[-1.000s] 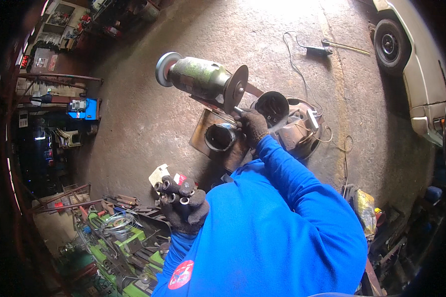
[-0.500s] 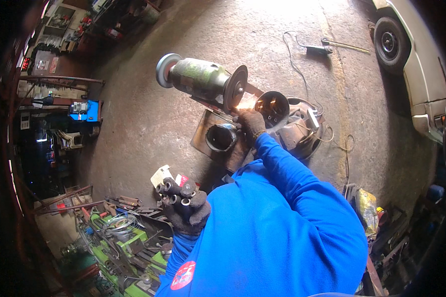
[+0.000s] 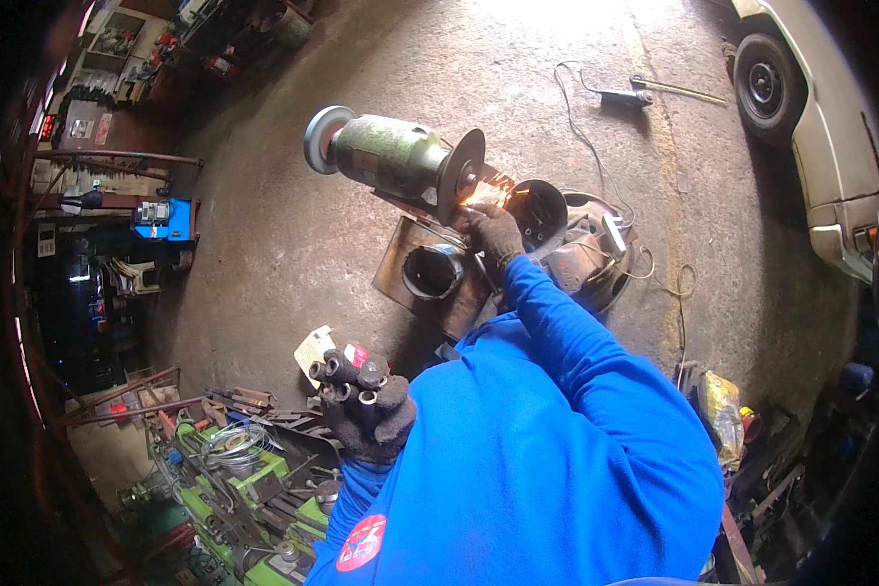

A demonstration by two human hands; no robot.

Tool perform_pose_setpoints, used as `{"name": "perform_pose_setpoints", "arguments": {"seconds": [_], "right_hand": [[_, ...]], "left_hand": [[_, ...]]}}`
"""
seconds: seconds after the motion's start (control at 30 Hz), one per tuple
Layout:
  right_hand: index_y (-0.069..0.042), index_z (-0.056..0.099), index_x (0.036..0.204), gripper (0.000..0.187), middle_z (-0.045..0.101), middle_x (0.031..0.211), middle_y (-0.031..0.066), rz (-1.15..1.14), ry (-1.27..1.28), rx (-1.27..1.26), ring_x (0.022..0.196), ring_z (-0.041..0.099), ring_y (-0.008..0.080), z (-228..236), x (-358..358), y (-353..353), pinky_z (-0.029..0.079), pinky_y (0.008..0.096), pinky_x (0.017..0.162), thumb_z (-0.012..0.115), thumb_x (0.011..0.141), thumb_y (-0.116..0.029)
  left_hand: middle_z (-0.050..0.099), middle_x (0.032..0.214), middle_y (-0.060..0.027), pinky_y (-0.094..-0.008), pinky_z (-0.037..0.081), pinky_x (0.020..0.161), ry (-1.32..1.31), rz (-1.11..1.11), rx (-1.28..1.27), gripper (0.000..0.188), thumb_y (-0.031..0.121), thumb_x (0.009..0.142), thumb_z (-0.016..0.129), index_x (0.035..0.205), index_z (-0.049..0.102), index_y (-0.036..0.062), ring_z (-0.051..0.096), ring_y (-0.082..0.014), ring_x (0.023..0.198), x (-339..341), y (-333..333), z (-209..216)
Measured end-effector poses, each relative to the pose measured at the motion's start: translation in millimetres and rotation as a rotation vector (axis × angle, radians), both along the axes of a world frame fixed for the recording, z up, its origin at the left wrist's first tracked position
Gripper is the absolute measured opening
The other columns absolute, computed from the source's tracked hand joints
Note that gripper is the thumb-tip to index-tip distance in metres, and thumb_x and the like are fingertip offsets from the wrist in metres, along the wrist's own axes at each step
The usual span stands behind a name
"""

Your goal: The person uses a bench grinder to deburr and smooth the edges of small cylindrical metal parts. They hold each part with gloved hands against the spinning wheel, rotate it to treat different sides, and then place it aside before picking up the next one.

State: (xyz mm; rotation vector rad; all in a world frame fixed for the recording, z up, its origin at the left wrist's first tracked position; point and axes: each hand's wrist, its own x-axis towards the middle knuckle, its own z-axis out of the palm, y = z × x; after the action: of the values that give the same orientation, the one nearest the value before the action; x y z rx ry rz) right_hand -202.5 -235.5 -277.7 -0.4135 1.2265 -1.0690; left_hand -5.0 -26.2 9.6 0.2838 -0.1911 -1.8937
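Note:
A green bench grinder [image 3: 393, 153] stands ahead of me, with a large dark wheel [image 3: 459, 181] at its right end and a grey wheel [image 3: 326, 141] at its left. Orange sparks fly from the dark wheel toward an open round can [image 3: 545, 220]. My right hand [image 3: 493, 234], in a dark glove, is closed near that wheel's edge; the small piece in its fingers is mostly hidden. Low on the left, my gloved left hand [image 3: 376, 420] is wrapped round several short metal tubes [image 3: 338, 363], their hollow ends pointing up. A pale card [image 3: 313, 350] shows behind them.
A rusty metal box [image 3: 394, 256] with a jagged round opening sits below the grinder. Cables trail over the concrete floor beside a corded power tool [image 3: 627, 99]. A vehicle [image 3: 840, 146] stands far right; green machinery [image 3: 254, 488] and metal scraps crowd the lower left.
The sparks are brighter and spread wider by the dark wheel. My right hand has shifted very slightly at the wheel. The left hand keeps its hold on the tubes.

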Motion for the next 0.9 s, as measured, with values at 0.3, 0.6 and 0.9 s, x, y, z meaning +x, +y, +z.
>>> {"name": "perform_pose_setpoints", "arguments": {"seconds": [0.3,0.6,0.9], "right_hand": [[-0.004,0.076,0.109,0.014,0.077,0.089,0.0084,0.217,0.968,-0.677,0.070,0.072,0.0174,-69.5,-2.6,0.8,0.057,0.0331,0.060,0.068,0.104,-0.015],[-0.002,0.079,0.128,0.031,0.081,0.100,0.0108,-0.030,0.104,-0.080,0.076,0.074,0.0149,11.0,-1.5,13.7,0.060,0.0318,0.066,0.074,0.097,-0.005],[-0.002,0.081,0.125,0.032,0.083,0.100,0.0129,0.018,0.026,-0.007,0.077,0.077,0.0167,18.5,-3.7,15.1,0.063,0.0330,0.069,0.084,0.096,-0.016]], "left_hand": [[0.067,0.134,-0.0050,-0.0253,0.055,0.060,0.000,-0.004,0.016,0.037,0.042,0.109,0.071,0.145,0.070,0.0393,0.061,-0.0225,0.105,-1.0,1.2,0.5],[0.066,0.133,-0.0044,-0.0250,0.055,0.057,-0.033,0.032,0.015,0.038,0.044,0.107,0.073,0.145,0.071,0.0383,0.060,-0.0211,0.102,1.8,7.0,1.4],[0.067,0.131,-0.0033,-0.0243,0.054,0.054,-0.049,0.022,0.013,0.039,0.045,0.106,0.074,0.144,0.071,0.0359,0.062,-0.0209,0.103,3.1,7.2,4.0]]}}
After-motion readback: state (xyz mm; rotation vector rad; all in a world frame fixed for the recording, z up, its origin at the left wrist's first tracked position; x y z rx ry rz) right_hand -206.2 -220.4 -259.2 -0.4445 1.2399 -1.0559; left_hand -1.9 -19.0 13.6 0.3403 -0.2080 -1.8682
